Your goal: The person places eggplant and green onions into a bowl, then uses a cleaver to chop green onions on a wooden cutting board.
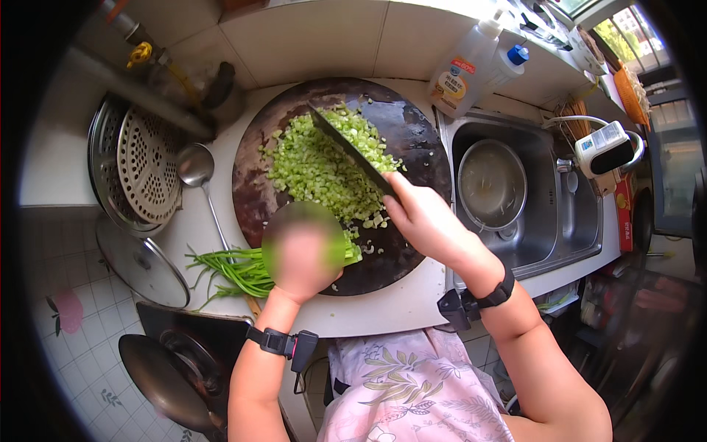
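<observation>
In my right hand is a kitchen knife, its long dark blade slanting up and left over a heap of chopped pale-green vegetable. Fingers are closed round its handle. The heap covers much of a round, dark, wet chopping board. At the board's near left edge my left hand is closed over a bundle of thin green stalks; a blurred patch hides most of its fingers. Long ends trail leftward off the board, while short cut ends show just right of the hand.
Left of the board lie a metal ladle, perforated steamer plates and a glass lid. A dark pan is at lower left. Right is a steel sink holding a metal bowl. Pump bottle stands behind the sink.
</observation>
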Available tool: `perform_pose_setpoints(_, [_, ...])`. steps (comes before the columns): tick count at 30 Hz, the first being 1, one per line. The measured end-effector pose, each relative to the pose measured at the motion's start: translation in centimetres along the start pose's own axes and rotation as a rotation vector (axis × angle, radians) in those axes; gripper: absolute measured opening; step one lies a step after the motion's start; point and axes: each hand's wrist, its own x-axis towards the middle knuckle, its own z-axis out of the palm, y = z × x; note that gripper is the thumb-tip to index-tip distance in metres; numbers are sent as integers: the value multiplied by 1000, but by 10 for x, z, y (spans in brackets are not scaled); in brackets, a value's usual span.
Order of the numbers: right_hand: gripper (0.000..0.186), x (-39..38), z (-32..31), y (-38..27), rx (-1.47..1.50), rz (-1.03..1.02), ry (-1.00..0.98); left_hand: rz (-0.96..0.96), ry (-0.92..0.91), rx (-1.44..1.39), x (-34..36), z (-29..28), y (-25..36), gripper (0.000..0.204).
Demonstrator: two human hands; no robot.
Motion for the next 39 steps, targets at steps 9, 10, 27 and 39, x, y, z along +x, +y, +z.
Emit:
perform_pose_setpoints(9, [30, -2, -1, -6, 28, 56, -47, -38, -58, -24, -4, -2, 0, 55])
perform_pose_setpoints(10, [31, -2, -2, -6, 56, 154, -36, -35, -76, -25, -4, -1, -1, 55])
perform_pose_setpoints(27, [38, -8, -9, -17, 92, 51, -67, -18, 4, -40, -6, 1, -3, 58])
perform_pose_setpoints(39, [35, -4, -2, -7, 6, -22, -138, -36, -21, -40, -4, -1, -2, 57])
